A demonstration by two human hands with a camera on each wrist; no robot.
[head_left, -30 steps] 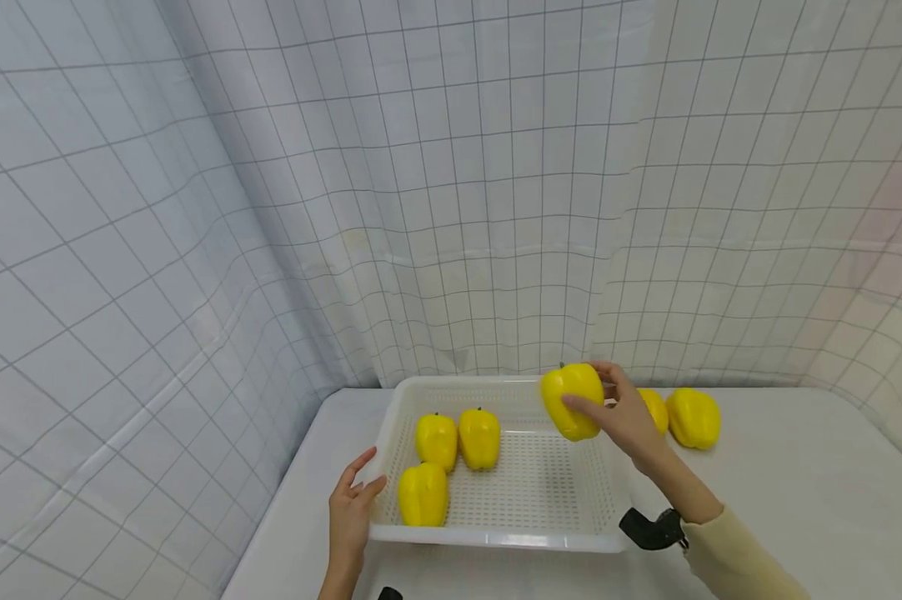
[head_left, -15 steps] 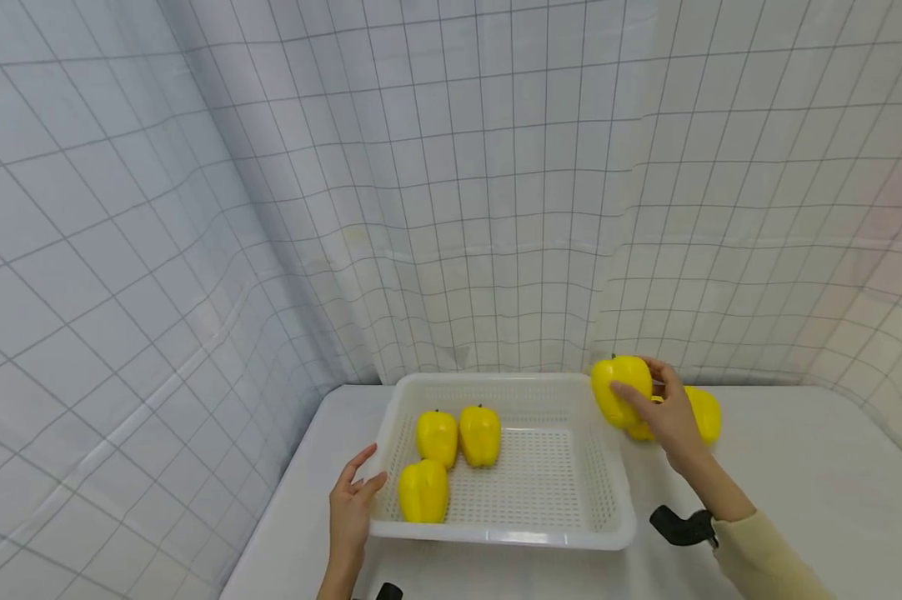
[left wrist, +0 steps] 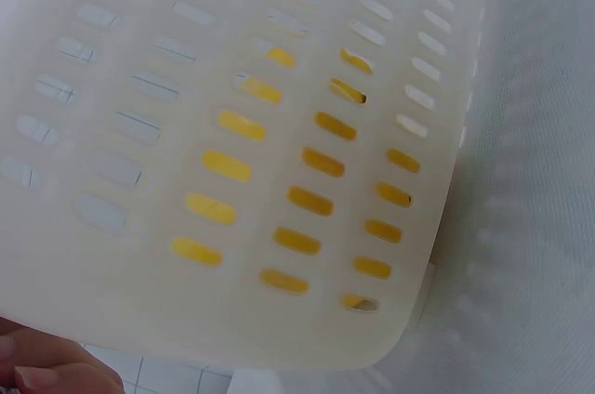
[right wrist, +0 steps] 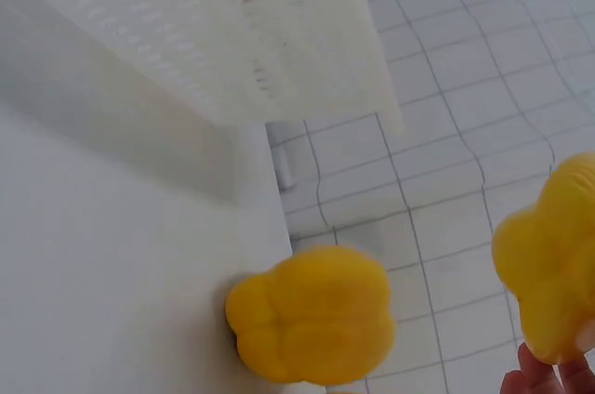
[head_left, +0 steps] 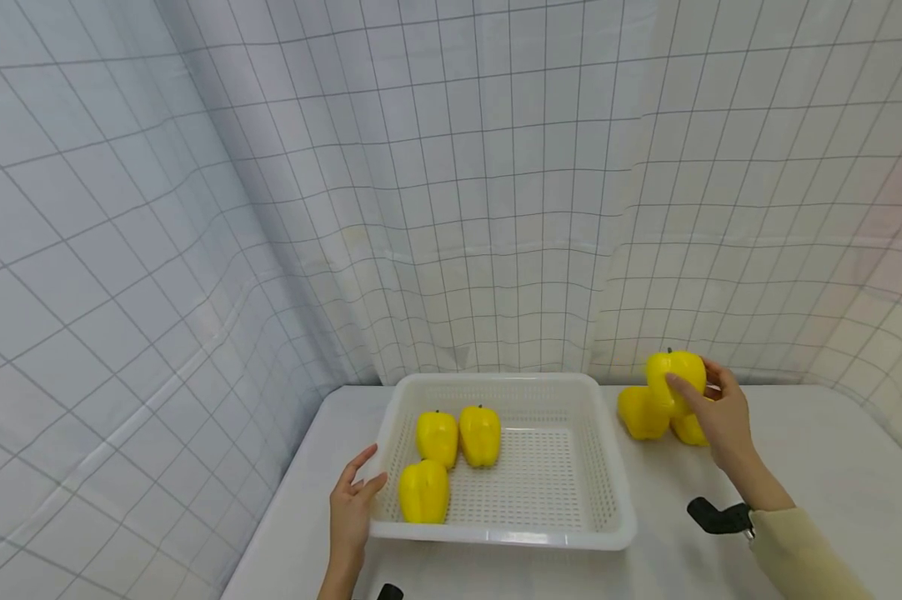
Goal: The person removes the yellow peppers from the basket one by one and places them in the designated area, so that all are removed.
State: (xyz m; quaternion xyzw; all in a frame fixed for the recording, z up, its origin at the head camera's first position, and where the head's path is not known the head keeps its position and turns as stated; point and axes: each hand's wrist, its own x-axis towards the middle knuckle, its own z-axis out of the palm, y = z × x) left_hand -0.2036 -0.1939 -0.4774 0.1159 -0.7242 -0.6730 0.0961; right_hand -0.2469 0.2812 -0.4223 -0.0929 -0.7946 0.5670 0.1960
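My right hand [head_left: 724, 417] holds a yellow bell pepper [head_left: 672, 379] between thumb and fingers, stem up. The held pepper overlaps two other yellow peppers at the table's back right: one on the left [head_left: 641, 414], another mostly hidden behind it [head_left: 689, 431]. In the right wrist view, the held pepper [right wrist: 553, 259] is at the right edge, fingertips under it; another pepper [right wrist: 321, 315] sits on the table. My left hand [head_left: 351, 510] touches the left rim of a white plastic basket [head_left: 496, 537], thumb and index finger spread. Several peppers [head_left: 423, 492] stand in the basket's left half.
The basket has slotted walls [left wrist: 195, 310], with yellow showing through in the left wrist view. A white table [head_left: 811, 467] extends to the right of it. Grid-patterned white curtains [head_left: 496, 208] hang behind and at the left. A black wrist mount [head_left: 719, 517] sits below my right forearm.
My right hand has carried its pepper from above the basket's right side out to the right, over the peppers on the table. My left hand and the basket have stayed put.
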